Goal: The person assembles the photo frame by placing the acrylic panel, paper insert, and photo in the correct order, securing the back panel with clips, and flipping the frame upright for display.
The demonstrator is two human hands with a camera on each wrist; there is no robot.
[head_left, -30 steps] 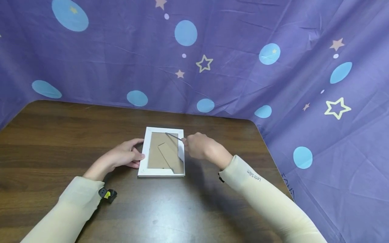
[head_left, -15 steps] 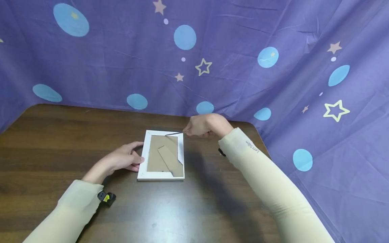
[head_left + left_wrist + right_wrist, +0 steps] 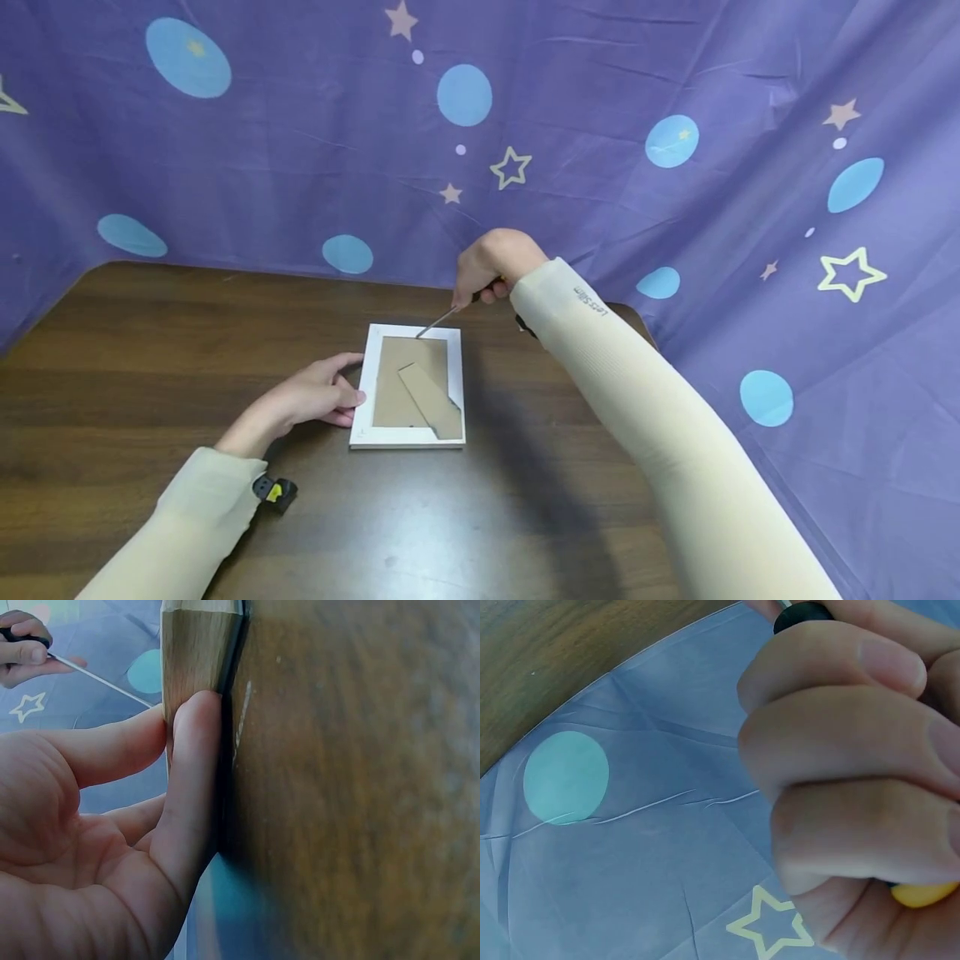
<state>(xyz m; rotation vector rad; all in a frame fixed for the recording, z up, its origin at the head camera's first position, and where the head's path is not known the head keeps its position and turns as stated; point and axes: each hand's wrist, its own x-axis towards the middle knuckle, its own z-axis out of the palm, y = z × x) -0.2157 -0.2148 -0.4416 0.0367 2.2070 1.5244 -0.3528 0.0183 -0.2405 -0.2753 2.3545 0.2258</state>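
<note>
A white picture frame (image 3: 363,417) lies face down on the table, its brown backing board (image 3: 393,400) and slanted stand flap (image 3: 431,402) uppermost. My left hand (image 3: 318,393) grips the frame's left edge; in the left wrist view the thumb and a finger (image 3: 196,750) pinch its wooden side. Beyond the frame's far edge, my right hand (image 3: 491,265) holds a screwdriver (image 3: 437,322) with its shaft slanting down. The tip touches the far edge of the backing, where it meets the white border. Curled fingers cover most of the black and yellow handle (image 3: 924,895).
The frame rests on a dark brown wooden table (image 3: 187,358). A purple curtain (image 3: 300,167) with blue ovals and stars hangs behind the table and along its right side. A small black device (image 3: 275,492) is strapped at the left wrist.
My right hand has risen and moved away past the frame's far edge, tilting the screwdriver steeper. Its tip stays near the backing's far edge. My left hand keeps its hold on the frame.
</note>
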